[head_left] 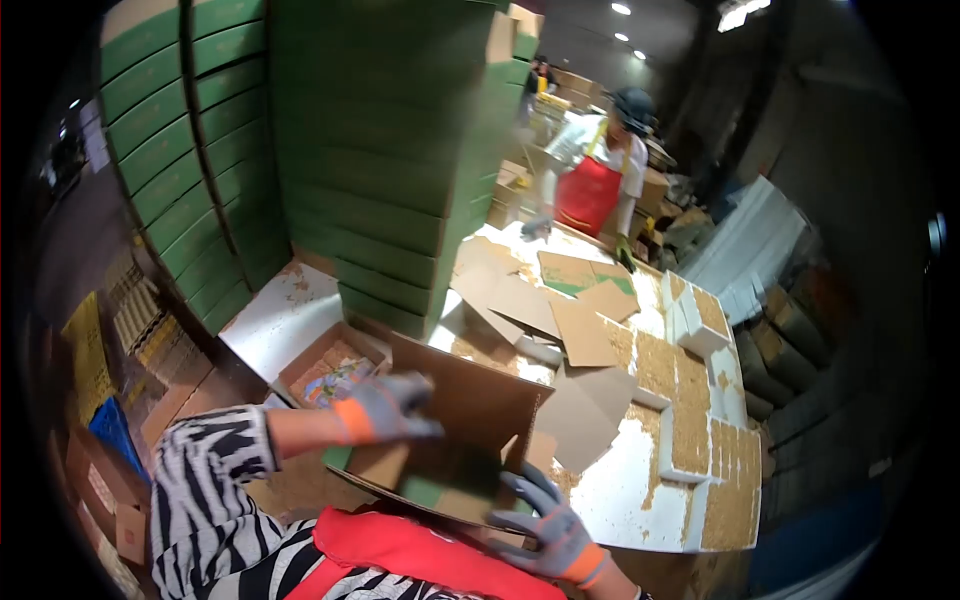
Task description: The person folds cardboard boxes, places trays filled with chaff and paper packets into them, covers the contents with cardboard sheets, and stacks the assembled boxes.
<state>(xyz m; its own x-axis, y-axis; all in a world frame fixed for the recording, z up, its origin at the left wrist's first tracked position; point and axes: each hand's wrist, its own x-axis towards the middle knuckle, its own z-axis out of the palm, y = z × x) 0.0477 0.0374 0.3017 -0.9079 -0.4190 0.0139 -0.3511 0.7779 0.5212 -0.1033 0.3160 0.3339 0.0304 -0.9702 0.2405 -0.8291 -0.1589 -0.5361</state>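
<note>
An open cardboard box (470, 395), brown inside, stands in front of me at the near edge of the table. My left hand (392, 408), in a grey glove with an orange cuff, is over the box's left side, blurred, its fingers apart and nothing visible in them. At the right near corner of the box is my right hand (550, 525), gloved alike, with fingers spread against the box's side. Beside the box on the left, a smaller open box (333, 365) holds something colourful in plastic.
Tall stacks of green boxes (370, 140) rise at the left and centre. Cardboard sheets (585, 335) lie on the white table (625, 500), with white trays (690, 430) of brown crumbly material at right. A person in a red apron (590, 190) stands across the table.
</note>
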